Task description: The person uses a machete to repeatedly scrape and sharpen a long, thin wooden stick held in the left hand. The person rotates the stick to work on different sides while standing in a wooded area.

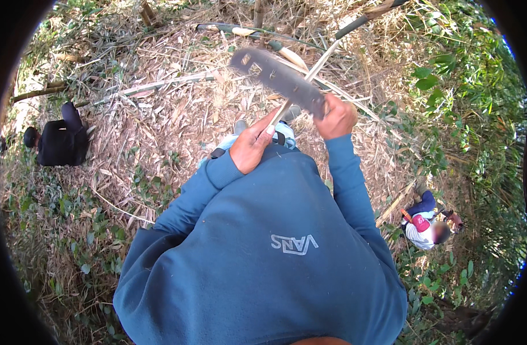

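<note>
My left hand [251, 146] is closed around the near end of a pale split bamboo strip [322, 62], close to my waist. The strip slants away to the upper right. A machete [269, 73] with a broad, dark blade and small cut-outs near its tip lies across the strip's middle in this view, slightly blurred. Whether its edge touches the bamboo I cannot tell. Fingers of my right hand [337, 118] wrap around the machete's handle, which is mostly hidden, and the blade points to the upper left.
Cut bamboo poles [355, 24] and a long split length [160, 84] lie ahead on dry leaf litter. A person in black [63, 141] is at left; another in a white top [421, 228] is at lower right. Dense green foliage [476, 98] borders the right side.
</note>
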Action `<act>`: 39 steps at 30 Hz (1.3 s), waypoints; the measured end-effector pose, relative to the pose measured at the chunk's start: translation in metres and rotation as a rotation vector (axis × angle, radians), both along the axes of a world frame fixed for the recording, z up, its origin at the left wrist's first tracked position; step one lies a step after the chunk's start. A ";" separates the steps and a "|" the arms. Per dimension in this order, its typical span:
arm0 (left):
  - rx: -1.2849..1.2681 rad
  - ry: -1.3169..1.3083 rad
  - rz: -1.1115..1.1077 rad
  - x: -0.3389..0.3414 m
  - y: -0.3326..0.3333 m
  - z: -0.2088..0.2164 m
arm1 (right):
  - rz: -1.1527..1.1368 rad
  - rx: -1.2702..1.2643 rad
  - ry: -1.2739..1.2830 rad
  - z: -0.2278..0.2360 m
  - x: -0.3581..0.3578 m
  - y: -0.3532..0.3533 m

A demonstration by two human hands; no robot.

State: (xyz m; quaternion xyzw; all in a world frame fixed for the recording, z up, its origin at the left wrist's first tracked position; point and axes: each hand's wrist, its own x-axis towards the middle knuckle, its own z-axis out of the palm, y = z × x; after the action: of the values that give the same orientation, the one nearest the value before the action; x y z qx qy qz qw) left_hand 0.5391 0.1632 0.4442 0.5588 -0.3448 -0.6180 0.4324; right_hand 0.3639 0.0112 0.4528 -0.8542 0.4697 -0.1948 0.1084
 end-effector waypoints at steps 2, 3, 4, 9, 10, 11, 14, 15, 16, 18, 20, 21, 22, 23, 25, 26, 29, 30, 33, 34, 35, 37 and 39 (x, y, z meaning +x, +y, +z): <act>-0.095 0.040 0.048 -0.001 0.001 -0.004 | -0.241 0.152 0.025 -0.012 -0.010 -0.020; -0.135 0.048 0.054 -0.001 0.001 -0.005 | -0.292 0.158 -0.017 -0.010 -0.011 -0.024; -0.173 0.056 0.057 -0.001 0.003 -0.007 | -0.343 0.163 -0.059 -0.008 -0.012 -0.029; -0.108 0.167 0.028 0.000 0.000 -0.006 | 0.091 0.088 -0.074 -0.002 -0.016 0.005; -0.064 0.215 0.020 0.000 0.001 -0.009 | 0.120 -0.005 -0.118 -0.008 -0.014 0.006; -0.005 0.278 0.003 0.004 0.003 -0.013 | 0.141 -0.097 -0.165 -0.017 -0.011 0.006; 0.073 0.415 0.056 0.005 0.000 -0.008 | -0.060 -0.010 -0.099 -0.024 -0.011 -0.002; 0.080 0.453 0.091 0.005 -0.001 -0.004 | -0.193 0.112 -0.060 -0.018 -0.008 -0.006; 0.090 0.483 0.082 0.005 0.001 -0.003 | -0.326 0.236 -0.022 -0.014 -0.008 -0.009; 0.096 0.545 0.075 0.006 0.001 0.000 | -0.314 0.287 -0.031 -0.004 -0.011 -0.014; 0.064 0.593 0.074 0.007 -0.004 0.002 | -0.261 0.353 -0.037 0.012 -0.015 -0.006; 0.057 0.620 0.083 0.006 -0.006 0.001 | -0.186 0.305 -0.076 0.015 -0.014 0.005; 0.049 0.647 0.093 0.005 -0.007 0.001 | -0.109 0.262 -0.077 0.017 -0.010 0.015; 0.097 0.653 0.117 0.002 -0.007 0.001 | -0.034 0.220 -0.077 0.018 -0.005 0.025; 0.189 0.661 0.161 -0.005 -0.007 0.000 | 0.083 0.158 -0.101 0.015 0.004 0.041; 0.202 0.639 0.165 -0.004 -0.008 0.000 | 0.123 0.132 -0.130 0.010 0.011 0.046; 0.225 0.599 0.204 -0.006 -0.001 0.003 | 0.143 0.099 -0.159 0.007 0.016 0.040; 0.216 0.580 0.196 -0.006 -0.003 -0.001 | 0.133 0.101 -0.160 0.005 0.015 0.039; 0.195 0.546 0.193 -0.006 -0.009 -0.007 | 0.153 0.063 -0.179 -0.007 0.017 0.032; 0.194 0.540 0.205 -0.006 -0.010 -0.007 | 0.156 0.043 -0.187 -0.007 0.018 0.031; 0.203 0.534 0.217 -0.006 -0.007 -0.005 | 0.129 0.047 -0.162 -0.012 0.016 0.031; 0.157 0.558 0.195 -0.008 -0.004 0.000 | 0.078 0.057 -0.112 -0.021 0.013 0.023; 0.125 0.558 0.172 -0.008 -0.001 0.002 | 0.065 0.132 -0.119 -0.018 0.007 0.015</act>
State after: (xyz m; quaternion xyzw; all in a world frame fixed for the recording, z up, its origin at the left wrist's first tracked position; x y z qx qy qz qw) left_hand 0.5309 0.1623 0.4466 0.4202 -0.1254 -0.7288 0.5259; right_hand 0.3714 0.0261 0.4351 -0.8470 0.4462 -0.2101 0.1984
